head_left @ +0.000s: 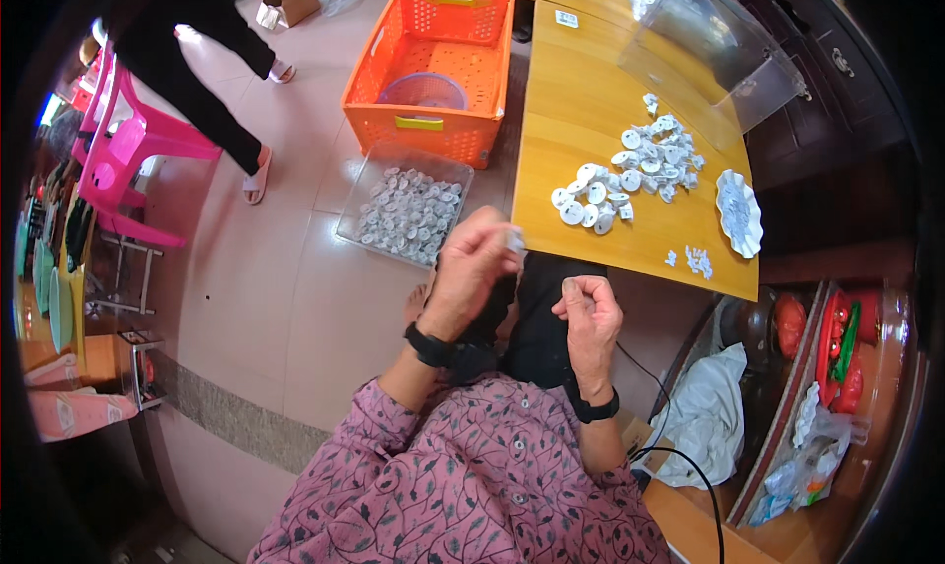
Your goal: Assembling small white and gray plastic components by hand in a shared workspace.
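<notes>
My left hand (471,269) is in front of the table's near left corner, its fingers pinched on a small white plastic piece (515,240). To its right, my right hand (591,326) is held over my lap just off the table edge. Its thumb and fingers are pressed together, and whatever is between them is too small to make out. On the wooden table (561,92) lies a pile of white round plastic parts (658,158). Tiny white pieces (698,261) lie near the table's front edge, beside a white scalloped dish (738,215) with small bits in it.
A clear bin (346,231) full of similar white parts stands on the floor at left, before an orange crate (423,136). A transparent box (679,52) is at the table's back. A person's legs (212,62) and a pink chair (133,146) are far left. Shelves stand right.
</notes>
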`<act>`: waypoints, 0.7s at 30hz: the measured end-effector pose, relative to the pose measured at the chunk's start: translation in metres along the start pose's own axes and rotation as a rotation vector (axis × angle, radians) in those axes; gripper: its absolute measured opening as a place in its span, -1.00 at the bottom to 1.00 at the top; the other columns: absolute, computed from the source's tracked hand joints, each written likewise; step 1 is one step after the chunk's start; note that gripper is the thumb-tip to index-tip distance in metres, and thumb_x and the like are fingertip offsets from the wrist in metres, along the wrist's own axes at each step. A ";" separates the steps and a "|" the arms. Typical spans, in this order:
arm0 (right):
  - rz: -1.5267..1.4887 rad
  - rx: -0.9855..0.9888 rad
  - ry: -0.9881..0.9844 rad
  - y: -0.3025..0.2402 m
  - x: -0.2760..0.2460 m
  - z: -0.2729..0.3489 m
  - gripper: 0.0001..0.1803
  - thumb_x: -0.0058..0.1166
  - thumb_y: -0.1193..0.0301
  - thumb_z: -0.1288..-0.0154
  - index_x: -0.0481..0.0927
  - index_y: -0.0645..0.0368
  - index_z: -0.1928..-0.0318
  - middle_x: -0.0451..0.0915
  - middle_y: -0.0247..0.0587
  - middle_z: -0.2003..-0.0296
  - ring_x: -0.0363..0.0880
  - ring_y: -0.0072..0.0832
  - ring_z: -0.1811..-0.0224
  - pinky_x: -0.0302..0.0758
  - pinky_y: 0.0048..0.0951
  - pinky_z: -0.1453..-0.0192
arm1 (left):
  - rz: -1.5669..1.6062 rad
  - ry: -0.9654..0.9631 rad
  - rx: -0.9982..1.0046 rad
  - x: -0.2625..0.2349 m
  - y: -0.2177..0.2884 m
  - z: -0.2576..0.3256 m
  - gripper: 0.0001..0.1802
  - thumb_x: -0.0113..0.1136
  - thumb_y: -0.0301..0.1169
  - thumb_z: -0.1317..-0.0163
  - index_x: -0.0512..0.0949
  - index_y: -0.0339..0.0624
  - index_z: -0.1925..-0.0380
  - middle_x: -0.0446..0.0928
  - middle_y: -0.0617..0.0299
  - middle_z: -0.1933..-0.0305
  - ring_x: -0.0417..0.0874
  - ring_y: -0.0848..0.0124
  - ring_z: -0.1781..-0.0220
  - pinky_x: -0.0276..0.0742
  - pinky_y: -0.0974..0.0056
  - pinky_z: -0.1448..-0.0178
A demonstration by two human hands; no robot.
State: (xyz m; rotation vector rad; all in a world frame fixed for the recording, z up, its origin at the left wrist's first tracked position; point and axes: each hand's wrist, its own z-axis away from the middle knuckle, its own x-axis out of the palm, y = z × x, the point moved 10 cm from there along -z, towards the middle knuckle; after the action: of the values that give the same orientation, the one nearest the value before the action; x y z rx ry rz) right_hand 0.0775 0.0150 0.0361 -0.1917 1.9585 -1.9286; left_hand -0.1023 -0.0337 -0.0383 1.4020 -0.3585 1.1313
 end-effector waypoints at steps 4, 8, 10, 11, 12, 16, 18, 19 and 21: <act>0.026 0.010 0.002 0.004 -0.010 -0.002 -0.87 0.17 0.45 -0.45 0.55 0.27 0.22 0.52 -0.38 0.33 0.56 -0.68 0.43 0.52 -0.63 0.33 | 0.039 0.175 0.179 -0.093 0.044 -0.030 -0.78 0.19 -0.40 -0.44 0.55 -0.37 0.08 0.63 0.11 0.21 0.69 0.34 0.21 0.67 0.29 0.09; 0.019 0.033 0.047 0.016 -0.027 -0.003 -0.87 0.17 0.46 -0.44 0.55 0.27 0.23 0.51 -0.37 0.32 0.57 -0.67 0.43 0.51 -0.64 0.33 | 0.162 0.523 0.227 -0.144 0.069 -0.042 -0.67 0.19 -0.40 -0.43 0.41 -0.52 0.05 0.55 -0.14 0.06 0.68 0.05 0.01 0.69 0.16 -0.21; 0.033 0.043 0.081 0.022 -0.036 -0.004 -0.88 0.17 0.46 -0.44 0.56 0.27 0.23 0.51 -0.37 0.31 0.58 -0.67 0.42 0.52 -0.63 0.33 | 0.104 0.453 0.201 -0.132 0.066 -0.047 -0.69 0.20 -0.43 -0.42 0.42 -0.51 0.04 0.56 -0.14 0.05 0.68 0.08 0.01 0.70 0.17 -0.18; 0.037 0.039 0.092 0.025 -0.040 -0.006 -0.88 0.17 0.46 -0.44 0.56 0.27 0.23 0.51 -0.37 0.31 0.58 -0.67 0.42 0.52 -0.63 0.33 | 0.046 0.392 0.183 -0.123 0.063 -0.049 -0.70 0.20 -0.45 -0.41 0.43 -0.49 0.03 0.57 -0.13 0.03 0.68 0.11 0.00 0.71 0.19 -0.15; 0.038 0.043 0.107 0.029 -0.044 -0.007 -0.87 0.17 0.47 -0.43 0.56 0.28 0.23 0.51 -0.35 0.31 0.57 -0.66 0.44 0.52 -0.62 0.34 | -0.066 0.387 0.209 -0.096 0.062 -0.046 -0.68 0.20 -0.47 -0.40 0.46 -0.48 -0.04 0.62 -0.08 0.05 0.72 0.22 0.07 0.71 0.25 -0.06; 0.200 -0.113 0.215 0.024 -0.064 -0.016 -0.89 0.17 0.50 -0.41 0.55 0.30 0.24 0.52 -0.23 0.30 0.58 -0.54 0.44 0.52 -0.51 0.36 | -0.437 0.062 0.213 0.018 0.042 -0.038 -0.75 0.26 -0.49 -0.36 0.61 -0.39 0.02 0.67 0.21 0.21 0.68 0.51 0.23 0.65 0.39 0.09; 0.341 -0.194 0.290 0.013 -0.080 -0.022 -0.90 0.17 0.51 -0.39 0.56 0.31 0.24 0.52 -0.17 0.29 0.59 -0.44 0.40 0.52 -0.44 0.33 | -0.702 0.018 0.332 0.050 0.035 -0.036 -0.78 0.30 -0.52 -0.32 0.63 -0.35 0.06 0.64 0.26 0.24 0.65 0.53 0.26 0.62 0.40 0.17; 0.472 -0.274 0.352 0.002 -0.086 -0.023 -0.91 0.17 0.53 -0.38 0.56 0.31 0.24 0.52 -0.11 0.29 0.60 -0.34 0.37 0.53 -0.38 0.30 | -0.875 -0.001 0.453 0.065 0.036 -0.034 -0.77 0.31 -0.53 -0.29 0.63 -0.34 0.06 0.62 0.27 0.27 0.64 0.54 0.28 0.61 0.40 0.19; 0.515 -0.294 0.399 0.001 -0.101 -0.028 -0.94 0.15 0.56 -0.36 0.57 0.31 0.21 0.53 -0.03 0.26 0.59 -0.13 0.25 0.54 -0.24 0.19 | -1.021 -0.025 0.550 0.082 0.032 -0.034 -0.70 0.35 -0.53 -0.23 0.62 -0.29 0.03 0.57 0.19 0.25 0.61 0.46 0.35 0.58 0.34 0.24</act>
State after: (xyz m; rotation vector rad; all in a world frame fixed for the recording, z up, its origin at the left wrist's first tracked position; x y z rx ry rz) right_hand 0.1602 0.0776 0.0520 0.6088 2.2478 -1.4148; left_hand -0.1023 0.0228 0.0374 1.7398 0.6597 0.3495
